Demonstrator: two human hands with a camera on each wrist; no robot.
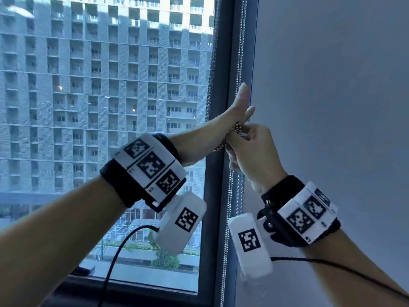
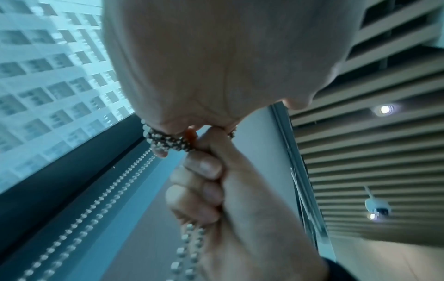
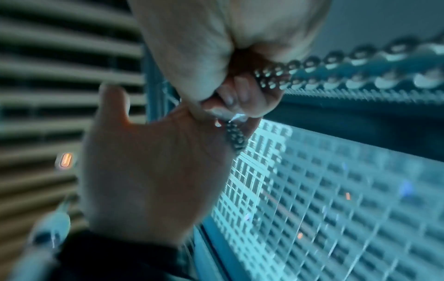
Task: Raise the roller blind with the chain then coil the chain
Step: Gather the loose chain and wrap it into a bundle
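A metal bead chain hangs in two strands along the dark window frame. My left hand is raised beside the frame with its thumb pointing up. Several turns of chain form a coil round its fingers, and the same coil shows under the left palm. My right hand sits just below and to the right, fingers curled round the chain, which runs off taut from its fist. Loose strands drop beneath it. The blind itself does not show.
Bare window glass looks onto an apartment block. A plain grey wall fills the right side. Overhead are a slatted ceiling with spot lights and a small white camera. Black cables trail from both wrist units.
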